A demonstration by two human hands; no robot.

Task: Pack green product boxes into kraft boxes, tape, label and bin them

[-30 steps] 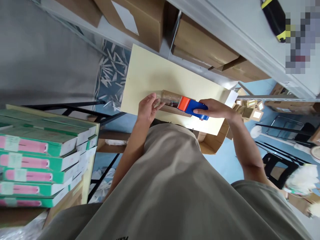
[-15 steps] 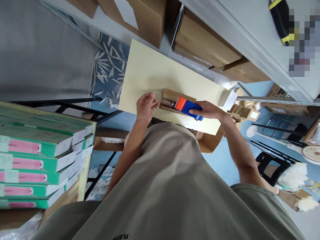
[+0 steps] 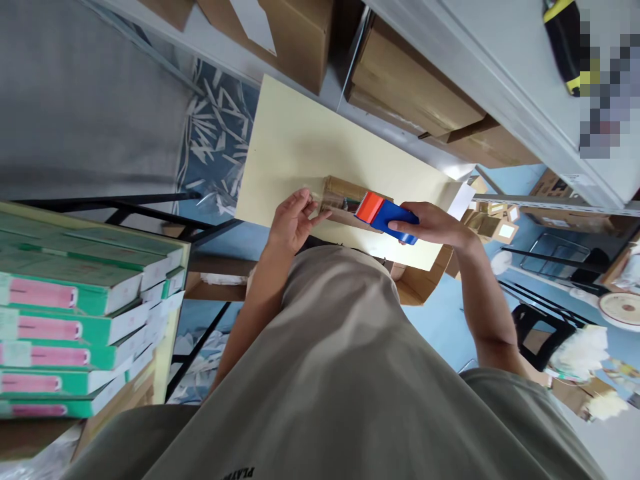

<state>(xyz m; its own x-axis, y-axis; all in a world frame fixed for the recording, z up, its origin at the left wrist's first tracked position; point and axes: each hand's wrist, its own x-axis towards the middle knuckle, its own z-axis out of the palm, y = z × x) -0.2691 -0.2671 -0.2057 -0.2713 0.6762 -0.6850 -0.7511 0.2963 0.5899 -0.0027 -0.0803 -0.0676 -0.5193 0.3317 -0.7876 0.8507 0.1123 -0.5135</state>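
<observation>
So you've got the blue-and-orange tape dispenser (image 3: 395,221) in your right hand (image 3: 434,223), fingers wrapped snugly around its blue body. Its orange end points left and sits over the right part of the small cardboard box (image 3: 334,192), though I can't tell if it's actually touching. That box lies on the cream-coloured desk (image 3: 295,140), right in front of you, long side running left to right.

Your left hand (image 3: 290,223) is just off the box's left end, thumb and forefinger nearly together, the other fingers spread a bit. Looks like something clear between them and the box, but it's too blurry to say whether you're gripping it.

Far side of the desk, you've got big cardboard cartons (image 3: 410,80). Near left there's a stack of green-and-pink boxes (image 3: 115,327), and at far right a black-and-yellow tool (image 3: 564,43) lies on the shelf (image 3: 505,87).
</observation>
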